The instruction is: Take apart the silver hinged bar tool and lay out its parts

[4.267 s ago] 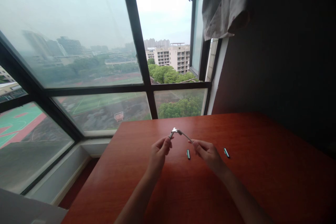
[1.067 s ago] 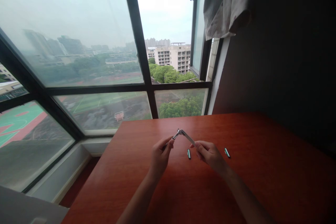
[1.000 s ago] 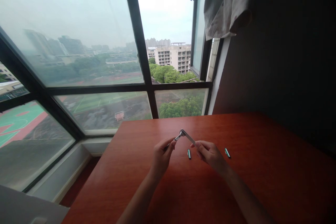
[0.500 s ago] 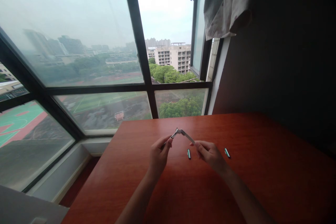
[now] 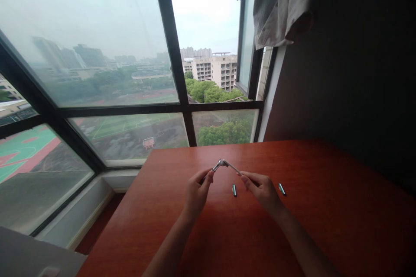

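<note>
My left hand (image 5: 197, 190) is closed, thumb and fingers pinching one end of a slim silver razor handle (image 5: 219, 163). The handle bends at a raised joint, making a shallow peak between my hands above the table. Its thin flat arm (image 5: 232, 167) slopes down to the right, where the fingers of my right hand (image 5: 260, 188) are closed on the end. Just left of my right hand, a small razor cartridge (image 5: 234, 190) with a green and pale face lies on the table. A second razor cartridge (image 5: 282, 189) lies to the right of that hand.
The reddish-brown wooden table (image 5: 156, 216) reaches to the window frame (image 5: 130, 109). A window sash (image 5: 248, 34) stands open at the upper right, with a grey cloth (image 5: 279, 8) hanging by it. A dark wall (image 5: 351, 73) borders the right side.
The right arm of the razor handle has turned slightly, showing a narrower edge. My hands stay in nearly the same place, and both cartridges lie where they were.
</note>
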`<state>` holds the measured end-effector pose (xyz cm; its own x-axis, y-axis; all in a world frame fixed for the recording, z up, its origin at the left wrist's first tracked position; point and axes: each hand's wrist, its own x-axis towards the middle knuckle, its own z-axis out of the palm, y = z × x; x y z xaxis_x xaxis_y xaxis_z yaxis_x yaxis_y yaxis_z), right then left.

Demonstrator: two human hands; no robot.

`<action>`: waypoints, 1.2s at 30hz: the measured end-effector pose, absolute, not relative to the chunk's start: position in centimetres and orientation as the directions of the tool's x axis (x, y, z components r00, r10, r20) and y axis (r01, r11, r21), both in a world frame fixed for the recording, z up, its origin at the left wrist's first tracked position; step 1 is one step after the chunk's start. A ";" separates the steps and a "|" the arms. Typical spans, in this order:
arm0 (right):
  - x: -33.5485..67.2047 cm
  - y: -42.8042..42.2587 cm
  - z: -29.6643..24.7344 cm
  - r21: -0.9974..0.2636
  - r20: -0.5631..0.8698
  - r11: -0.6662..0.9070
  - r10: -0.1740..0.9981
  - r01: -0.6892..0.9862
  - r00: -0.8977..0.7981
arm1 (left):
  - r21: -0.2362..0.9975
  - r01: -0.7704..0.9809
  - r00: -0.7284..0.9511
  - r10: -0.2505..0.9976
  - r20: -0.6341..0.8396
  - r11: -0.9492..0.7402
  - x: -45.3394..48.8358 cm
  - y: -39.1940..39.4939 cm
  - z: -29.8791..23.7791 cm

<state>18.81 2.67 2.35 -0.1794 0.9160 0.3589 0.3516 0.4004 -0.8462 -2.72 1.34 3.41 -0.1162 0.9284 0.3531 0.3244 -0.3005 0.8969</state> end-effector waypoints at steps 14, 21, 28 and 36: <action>18.6 2.7 1.9 -0.881 0.329 0.357 0.934 0.311 -0.138 | 0.901 0.309 -0.094 0.933 0.348 -0.305 -2.7 1.3 3.4; 18.5 2.7 1.7 -0.872 0.342 0.366 0.931 0.326 -0.130 | 0.901 0.308 -0.101 0.931 0.350 -0.305 -2.4 1.2 3.4; 18.4 2.8 1.5 -0.873 0.340 0.364 0.931 0.323 -0.131 | 0.905 0.299 -0.153 0.921 0.359 -0.303 -2.4 1.2 3.1; 18.0 2.6 1.5 -0.861 0.348 0.381 0.924 0.336 -0.156 | 0.884 0.312 -0.103 0.912 0.397 -0.349 -2.0 1.0 3.4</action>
